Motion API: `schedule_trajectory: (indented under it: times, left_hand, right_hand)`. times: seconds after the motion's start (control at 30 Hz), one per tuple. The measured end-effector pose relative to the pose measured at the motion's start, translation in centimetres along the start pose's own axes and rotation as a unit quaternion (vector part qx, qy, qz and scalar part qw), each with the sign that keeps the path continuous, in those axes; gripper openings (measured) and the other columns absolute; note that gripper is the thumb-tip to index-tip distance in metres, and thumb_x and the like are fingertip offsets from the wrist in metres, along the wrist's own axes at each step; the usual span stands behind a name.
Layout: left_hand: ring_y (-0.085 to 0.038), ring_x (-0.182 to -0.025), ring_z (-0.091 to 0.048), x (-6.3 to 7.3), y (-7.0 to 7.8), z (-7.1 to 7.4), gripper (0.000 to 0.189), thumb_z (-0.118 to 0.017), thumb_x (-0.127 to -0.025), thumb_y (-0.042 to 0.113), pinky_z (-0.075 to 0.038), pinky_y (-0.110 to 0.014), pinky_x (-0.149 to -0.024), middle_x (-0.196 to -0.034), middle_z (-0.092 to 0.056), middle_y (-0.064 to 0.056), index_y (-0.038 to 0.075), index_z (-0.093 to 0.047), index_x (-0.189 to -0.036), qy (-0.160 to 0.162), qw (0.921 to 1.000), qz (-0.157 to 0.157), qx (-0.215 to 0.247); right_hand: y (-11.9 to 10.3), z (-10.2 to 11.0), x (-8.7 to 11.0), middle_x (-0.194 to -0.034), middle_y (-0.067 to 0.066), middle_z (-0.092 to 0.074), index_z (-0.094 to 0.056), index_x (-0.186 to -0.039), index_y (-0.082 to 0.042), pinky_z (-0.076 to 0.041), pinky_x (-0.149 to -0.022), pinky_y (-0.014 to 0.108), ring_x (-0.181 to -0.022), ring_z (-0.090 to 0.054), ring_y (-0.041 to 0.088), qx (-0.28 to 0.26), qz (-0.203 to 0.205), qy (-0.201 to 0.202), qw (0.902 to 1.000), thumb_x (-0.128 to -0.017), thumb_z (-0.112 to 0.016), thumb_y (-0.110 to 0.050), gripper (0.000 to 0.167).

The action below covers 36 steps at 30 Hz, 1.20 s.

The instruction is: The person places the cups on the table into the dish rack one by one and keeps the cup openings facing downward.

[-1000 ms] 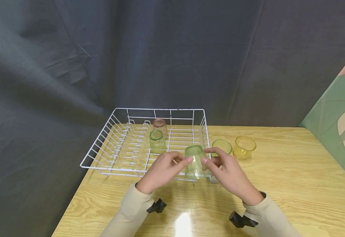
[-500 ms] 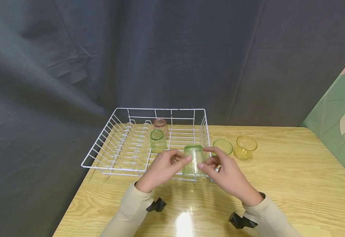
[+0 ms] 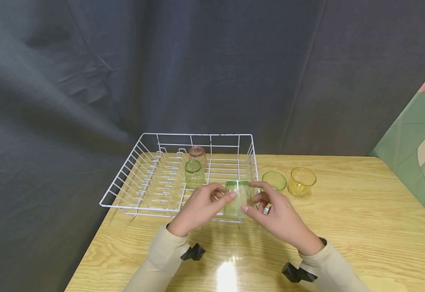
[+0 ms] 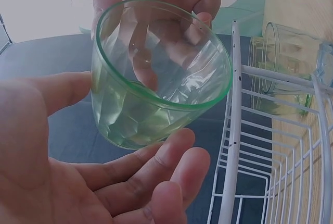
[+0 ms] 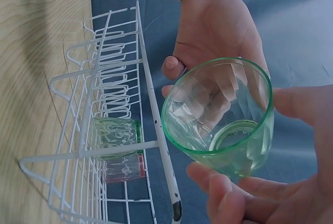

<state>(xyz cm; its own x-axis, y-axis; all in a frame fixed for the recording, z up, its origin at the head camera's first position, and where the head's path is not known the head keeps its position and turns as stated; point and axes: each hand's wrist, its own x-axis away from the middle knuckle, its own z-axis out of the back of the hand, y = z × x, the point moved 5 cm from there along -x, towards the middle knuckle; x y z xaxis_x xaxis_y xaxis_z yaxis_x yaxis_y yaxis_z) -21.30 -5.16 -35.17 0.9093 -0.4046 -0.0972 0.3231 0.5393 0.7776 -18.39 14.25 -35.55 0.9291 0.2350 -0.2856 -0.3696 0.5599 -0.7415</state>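
Both hands hold a pale green drinking glass [image 3: 230, 207] above the front right edge of the white wire dish rack [image 3: 176, 211]. Its narrower base points up in the head view; both wrist views look into its open mouth. My left hand [image 3: 199, 206] grips the glass from the left, between thumb and fingers. From the right, my right hand [image 3: 281, 213] pinches it, thumb on the near side. Inside the rack, a green glass [image 3: 194, 174] and a pinkish glass [image 3: 198, 154] stand upside down, close together.
Right of the rack, a yellow-green glass [image 3: 275, 180] and an amber glass [image 3: 301, 182] stand mouth up on the wooden table [image 3: 358, 211]. Partly hidden behind my right hand is a clear glass [image 3: 266, 210]. A dark curtain [image 3: 212, 73] hangs behind.
The held glass has turned from tilted to nearly straight, base up, and shifted slightly left. My right thumb has moved left along it; the left hand stays nearly still.
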Motion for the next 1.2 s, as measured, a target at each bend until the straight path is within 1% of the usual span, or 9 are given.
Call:
schedule_trajectory:
  times: [0.37, 0.63, 0.83, 1.0, 1.2]
  left_hand:
    - [-0.013, -0.09, -0.064, -0.11, 0.26, -0.15, 0.056, -0.054, -0.098, 0.056, -0.054, -0.035, -0.078, -0.102, -0.07, -0.002, 0.005, -0.068, -0.118, -0.005, 1.0, -0.005, -0.002]
    - [-0.011, -0.085, -0.065, -0.02, 0.44, -0.12, 0.055, -0.059, -0.096, 0.055, -0.054, -0.033, -0.073, -0.099, -0.07, -0.001, 0.006, -0.067, -0.117, -0.004, 1.0, -0.007, 0.002]
    - [-0.01, -0.084, -0.065, 0.07, 0.67, -0.18, 0.055, -0.061, -0.094, 0.055, -0.054, -0.031, -0.074, -0.102, -0.069, -0.001, 0.006, -0.066, -0.119, -0.006, 0.9999, -0.013, 0.005]
    - [-0.01, -0.083, -0.064, 0.06, 0.8, -0.17, 0.053, -0.063, -0.094, 0.054, -0.054, -0.03, -0.074, -0.101, -0.067, 0.002, 0.008, -0.065, -0.12, -0.01, 0.9998, -0.014, 0.003]
    - [-0.01, -0.084, -0.064, 0.11, 0.9, -0.12, 0.051, -0.062, -0.094, 0.054, -0.054, -0.031, -0.075, -0.103, -0.067, 0.003, 0.01, -0.064, -0.12, -0.009, 0.9998, -0.014, 0.006]
  right_hand:
    - [-0.11, 0.04, 0.09, -0.088, -0.004, -0.069, -0.055, -0.136, -0.015, -0.047, -0.053, 0.025, -0.068, -0.056, 0.008, 0.003, 0.004, 0.0, 1.0, -0.087, -0.078, -0.033, 0.057]
    - [-0.11, 0.25, 0.1, -0.091, -0.002, -0.069, -0.056, -0.135, -0.008, -0.048, -0.055, 0.026, -0.07, -0.057, 0.008, 0.005, 0.006, -0.002, 1.0, -0.091, -0.073, -0.031, 0.052]
    - [-0.03, 0.22, 0.09, -0.091, -0.003, -0.068, -0.061, -0.13, -0.005, -0.047, -0.056, 0.025, -0.071, -0.057, 0.008, 0.012, 0.001, 0.001, 0.9999, -0.09, -0.075, -0.031, 0.05]
    - [-0.01, 0.17, 0.04, -0.089, -0.005, -0.067, -0.065, -0.122, -0.008, -0.045, -0.055, 0.025, -0.069, -0.057, 0.007, 0.018, 0.004, 0.001, 0.9998, -0.088, -0.077, -0.032, 0.043]
    - [-0.03, 0.17, 0.07, -0.088, -0.005, -0.067, -0.065, -0.121, -0.01, -0.046, -0.054, 0.025, -0.068, -0.057, 0.008, 0.01, 0.009, -0.001, 0.9999, -0.088, -0.077, -0.032, 0.042]
